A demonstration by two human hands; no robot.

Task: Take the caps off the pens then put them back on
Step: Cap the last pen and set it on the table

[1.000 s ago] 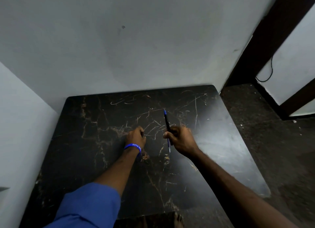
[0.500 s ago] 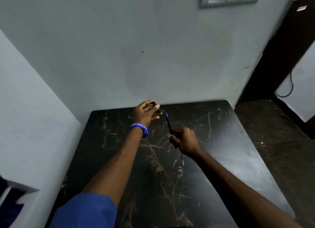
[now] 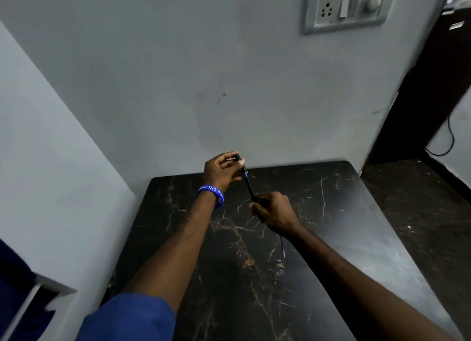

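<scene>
Fingers [image 3: 235, 162] pinch cap [image 3: 240, 163] onto pen [image 3: 249, 186] above table [image 3: 356, 213], near wall socket [image 3: 344, 6].

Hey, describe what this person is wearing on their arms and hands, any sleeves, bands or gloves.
Both hands are bare, with no gloves. The left wrist carries a blue wristband printed with white lettering, only partly readable. A blue sleeve covers the left upper arm, ending near the elbow and leaving the forearm uncovered. The right forearm shows no sleeve, band or watch as far as the frame reaches.
</scene>
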